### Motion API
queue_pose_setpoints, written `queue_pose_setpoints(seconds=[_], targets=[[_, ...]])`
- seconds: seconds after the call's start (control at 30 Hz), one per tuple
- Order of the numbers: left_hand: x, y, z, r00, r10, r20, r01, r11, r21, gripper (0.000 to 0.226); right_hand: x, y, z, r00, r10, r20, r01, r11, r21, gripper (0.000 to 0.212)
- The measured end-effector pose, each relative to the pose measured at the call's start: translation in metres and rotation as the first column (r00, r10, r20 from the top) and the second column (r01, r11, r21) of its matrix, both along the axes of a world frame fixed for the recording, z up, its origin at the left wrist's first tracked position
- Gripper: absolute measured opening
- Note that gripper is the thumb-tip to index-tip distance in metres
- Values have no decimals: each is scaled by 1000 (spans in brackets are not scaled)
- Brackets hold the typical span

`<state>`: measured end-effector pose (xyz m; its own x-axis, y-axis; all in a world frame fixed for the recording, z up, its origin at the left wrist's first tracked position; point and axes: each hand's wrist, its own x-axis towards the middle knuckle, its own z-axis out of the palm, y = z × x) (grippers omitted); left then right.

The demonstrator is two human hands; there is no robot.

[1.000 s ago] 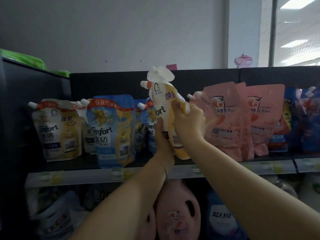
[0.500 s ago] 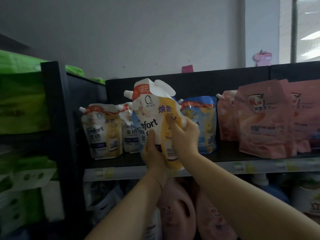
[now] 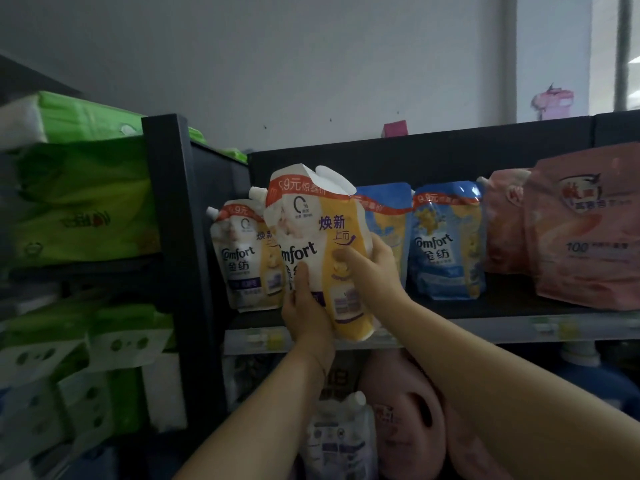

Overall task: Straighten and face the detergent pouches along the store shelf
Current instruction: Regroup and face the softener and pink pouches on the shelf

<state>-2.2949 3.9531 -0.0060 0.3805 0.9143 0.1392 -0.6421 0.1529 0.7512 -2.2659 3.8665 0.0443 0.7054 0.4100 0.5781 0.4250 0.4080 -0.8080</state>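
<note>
- I see the black shelf (image 3: 512,304) running across my view, with price tags along its near rail.
- At the far left, past the shelf's upright post, green packs (image 3: 83,199) sit stacked on a neighbouring rack.
- At the right end of the shelf stand the pink pouches (image 3: 585,237), fronts turned toward me.
- On the level below sit pink jugs (image 3: 405,420) with handle holes, partly hidden by the forearms.
- The blue pouches (image 3: 446,240) stand mid-shelf. The right one is upright and facing me, and the left one is mostly hidden.
- The yellow pouch (image 3: 322,237) is held up in front of the shelf's left part, label toward me and top tilted left. Its bottom edge hangs in front of the rail, and I cannot tell whether it touches the board.
- A second yellow pouch (image 3: 242,258) stands just behind it on the left, near the post, facing front.
- The right hand (image 3: 374,268) grasps the held pouch's right edge, with the thumb lying across the label.
- The left hand (image 3: 304,313) grasps its lower left corner, thumb pointing up the front.
</note>
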Motion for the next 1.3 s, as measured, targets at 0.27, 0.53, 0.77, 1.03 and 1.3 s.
queue_pose_setpoints(seconds=[0.27,0.53,0.77,1.03,1.3], targets=[[-9,52,9,997,61,-56,-66,994,-92,56,8,34,-5,921,-210,328,339,847,-409,60],[2,97,5,975,171,-143,-171,985,10,73,11,76,-29,944,-86,317,230,862,-451,52],[12,115,0,946,284,-157,-263,954,143,80,25,111,-30,873,-35,486,333,771,-542,109],[19,139,-22,572,647,-503,-265,727,634,100,36,128,-62,660,-163,733,704,474,-529,87],[21,134,-21,536,743,-401,-341,625,702,74,47,142,-88,469,-416,779,785,600,-152,50]])
